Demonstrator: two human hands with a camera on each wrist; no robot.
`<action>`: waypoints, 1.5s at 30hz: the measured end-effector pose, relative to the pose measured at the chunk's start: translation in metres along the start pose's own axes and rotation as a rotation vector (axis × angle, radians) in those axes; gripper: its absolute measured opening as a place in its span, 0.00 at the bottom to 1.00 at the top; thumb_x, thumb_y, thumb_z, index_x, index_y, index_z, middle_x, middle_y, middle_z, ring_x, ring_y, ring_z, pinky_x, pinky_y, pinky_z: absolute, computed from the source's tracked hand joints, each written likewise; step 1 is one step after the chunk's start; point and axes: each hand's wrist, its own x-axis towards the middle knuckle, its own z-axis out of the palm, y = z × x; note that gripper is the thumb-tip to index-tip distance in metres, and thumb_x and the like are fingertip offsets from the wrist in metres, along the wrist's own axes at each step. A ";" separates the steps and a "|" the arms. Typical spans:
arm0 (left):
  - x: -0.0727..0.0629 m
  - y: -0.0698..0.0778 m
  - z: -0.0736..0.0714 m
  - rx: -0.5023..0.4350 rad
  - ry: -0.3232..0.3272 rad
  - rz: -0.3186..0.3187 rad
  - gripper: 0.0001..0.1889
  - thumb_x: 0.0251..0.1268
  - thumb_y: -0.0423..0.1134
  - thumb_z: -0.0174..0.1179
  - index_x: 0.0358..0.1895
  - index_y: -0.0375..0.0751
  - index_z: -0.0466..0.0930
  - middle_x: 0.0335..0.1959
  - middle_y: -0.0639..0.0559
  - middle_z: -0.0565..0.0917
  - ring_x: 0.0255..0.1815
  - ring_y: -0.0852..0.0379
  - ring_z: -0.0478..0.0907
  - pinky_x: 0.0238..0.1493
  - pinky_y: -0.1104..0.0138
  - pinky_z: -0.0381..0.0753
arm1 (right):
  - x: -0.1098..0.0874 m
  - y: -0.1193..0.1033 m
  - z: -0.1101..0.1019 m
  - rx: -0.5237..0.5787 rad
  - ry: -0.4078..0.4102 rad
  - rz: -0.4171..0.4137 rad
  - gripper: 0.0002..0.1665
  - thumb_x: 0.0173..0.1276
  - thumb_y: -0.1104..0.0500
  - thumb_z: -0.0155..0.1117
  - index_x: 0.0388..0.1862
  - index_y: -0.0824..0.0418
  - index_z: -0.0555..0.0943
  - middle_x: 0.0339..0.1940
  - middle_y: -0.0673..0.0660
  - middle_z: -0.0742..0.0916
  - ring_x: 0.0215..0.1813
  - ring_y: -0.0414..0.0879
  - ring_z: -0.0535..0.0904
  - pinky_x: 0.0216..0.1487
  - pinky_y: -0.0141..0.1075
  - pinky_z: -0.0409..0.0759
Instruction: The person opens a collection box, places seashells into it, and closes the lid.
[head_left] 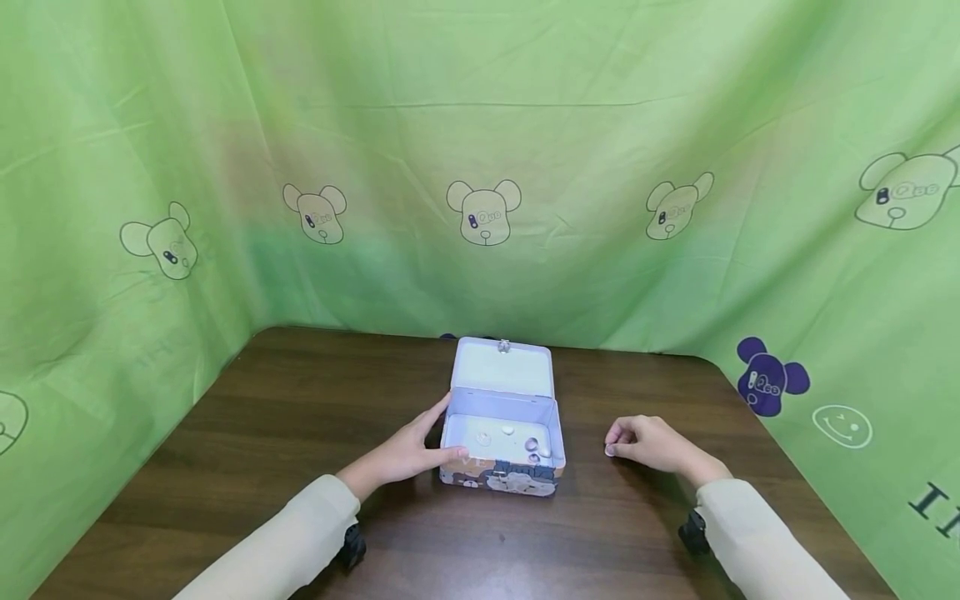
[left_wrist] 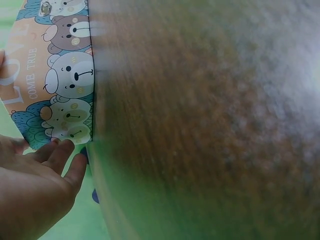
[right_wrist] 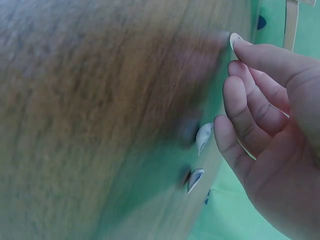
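Observation:
A tin box (head_left: 502, 425) with a white inside and bear pictures on its outer walls stands with its lid (head_left: 504, 367) tipped back. Several small shells (head_left: 532, 445) lie on its floor. My left hand (head_left: 408, 450) rests against the left side, fingers spread along that wall and thumb over the front rim. In the left wrist view its fingertips meet the printed wall (left_wrist: 70, 75). Right of the box, my right hand (head_left: 652, 443) pinches a pale shell (right_wrist: 234, 40) between thumb and forefinger, low over the table; the other fingers curl loosely.
Two more shells, one white (right_wrist: 204, 137) and one smaller (right_wrist: 195, 180), lie on the table beside the right hand in the right wrist view. The brown wooden table (head_left: 300, 417) ends at a green curtain (head_left: 480, 283) printed with bear heads.

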 end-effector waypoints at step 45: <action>0.000 0.001 0.000 0.024 0.004 -0.002 0.52 0.64 0.58 0.67 0.83 0.51 0.43 0.80 0.42 0.51 0.78 0.42 0.51 0.70 0.40 0.57 | 0.046 -0.104 -0.010 0.082 0.029 -0.290 0.02 0.71 0.60 0.66 0.40 0.55 0.84 0.30 0.43 0.85 0.32 0.37 0.77 0.36 0.34 0.77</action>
